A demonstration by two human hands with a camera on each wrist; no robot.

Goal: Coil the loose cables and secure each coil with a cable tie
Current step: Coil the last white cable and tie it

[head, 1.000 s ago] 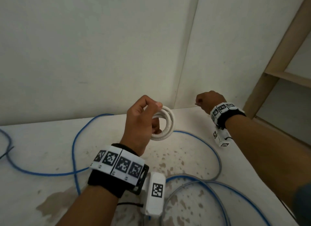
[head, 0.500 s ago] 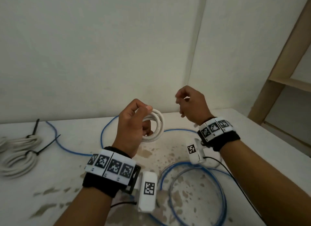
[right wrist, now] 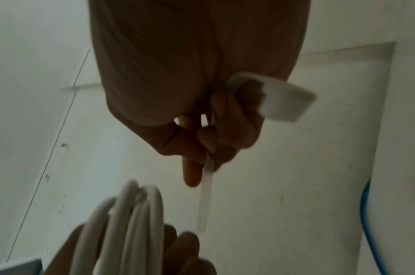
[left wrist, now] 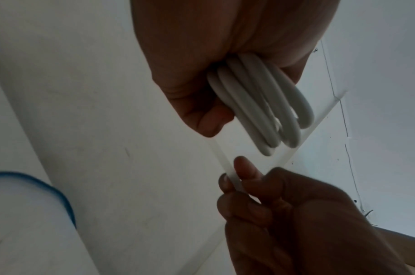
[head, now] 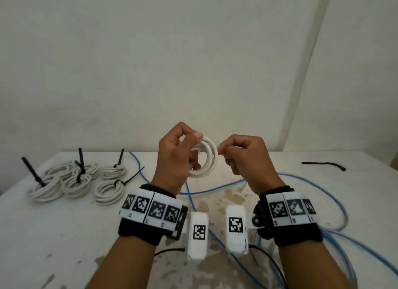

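while the left hand point(head: 172, 159) clenches the round coil of smooth white cable point(head: 204, 159) above the stained white table point(head: 64, 235), the right hand point(head: 247, 159) pinches a thin translucent plastic tie strip point(right wrist: 205, 195) just beside it.

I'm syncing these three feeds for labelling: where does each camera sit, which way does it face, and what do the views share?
Head: worn on the head, looking forward and down at the table and wall; both forearms, left hand and right hand show.
Left wrist: looks along the left hand at its white cable coil; the right hand shows opposite.
Right wrist: looks along the right hand, which pinches a pale cable tie.
Shared: all three show the coil; both wrist views show the tie.
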